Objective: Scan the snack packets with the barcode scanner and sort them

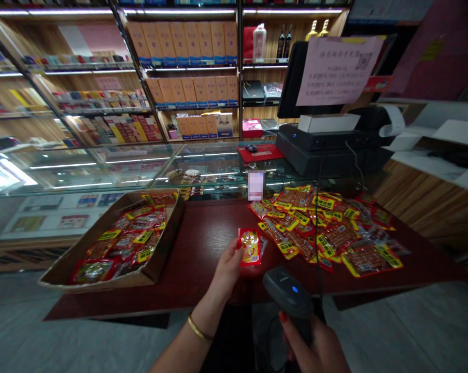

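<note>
— What's that in the left hand (226, 267)?

— A small red snack packet (250, 247) with a yellow patch on its face, pinched at its left edge between thumb and fingertips and held upright over the dark red table (202, 243). The print is too small and blurred for me to read any brand.

— And the other hand?

— The right hand (315, 344) has its fingers wrapped round the grip of a dark barcode scanner (288, 295), a blue light glowing on its head. It sits just below and right of the packet, its nose turned that way.

— What lies around them?

— To the right, a loose heap of packets (327, 230), red with yellow labels, spread over the table. To the left, a shallow cardboard tray (101, 235) holding more of the same. Behind stands a glass counter (140, 166), a till (327, 145) with a pink notice (335, 70) taped to its screen; the writing there is too faint to make out. Shelves (190, 62) of orange boxes at the back.
</note>
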Tool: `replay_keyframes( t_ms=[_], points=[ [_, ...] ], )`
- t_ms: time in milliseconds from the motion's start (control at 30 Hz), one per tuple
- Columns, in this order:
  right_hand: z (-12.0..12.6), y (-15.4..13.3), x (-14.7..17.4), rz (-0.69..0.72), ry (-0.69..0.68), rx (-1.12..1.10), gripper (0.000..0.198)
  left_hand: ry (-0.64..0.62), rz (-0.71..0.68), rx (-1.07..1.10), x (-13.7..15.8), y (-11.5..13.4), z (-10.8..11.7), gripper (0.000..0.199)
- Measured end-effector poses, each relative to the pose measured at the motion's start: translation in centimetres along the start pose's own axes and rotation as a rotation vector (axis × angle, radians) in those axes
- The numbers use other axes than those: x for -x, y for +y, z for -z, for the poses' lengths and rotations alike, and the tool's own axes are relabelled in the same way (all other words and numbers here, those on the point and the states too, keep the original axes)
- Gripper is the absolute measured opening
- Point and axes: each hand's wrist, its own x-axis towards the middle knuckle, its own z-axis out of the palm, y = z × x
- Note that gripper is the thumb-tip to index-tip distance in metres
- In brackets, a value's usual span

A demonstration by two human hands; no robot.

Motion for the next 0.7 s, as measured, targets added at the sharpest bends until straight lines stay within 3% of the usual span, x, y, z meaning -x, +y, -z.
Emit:
replay_keyframes(
  t_ms=[233,533,600,700],
  points=[
    [-1.8,-0.2,-1.2,0.061,0.001,0.009,0.044,-0.042,-0.031,0.001,0.1,0.2,-0.1,0.044],
    [-0.2,-0.3,-0.1,0.0,-0.025,-0.047,0.05,-0.041,-0.06,-0.084,-1.6,-1.1,0.4,0.048],
    [0.1,-0.3,0.3,0.004,-0.033,-0.074,0.053,-0.022,-0.094,-0.218,-2.5,-1.5,0.3,0.04],
    [0.3,0.1,0.7,0.02,-0.034,-0.093,0.057,0.012,-0.228,-0.653,-3.6,-1.7,-0.3,0.023]
  ],
)
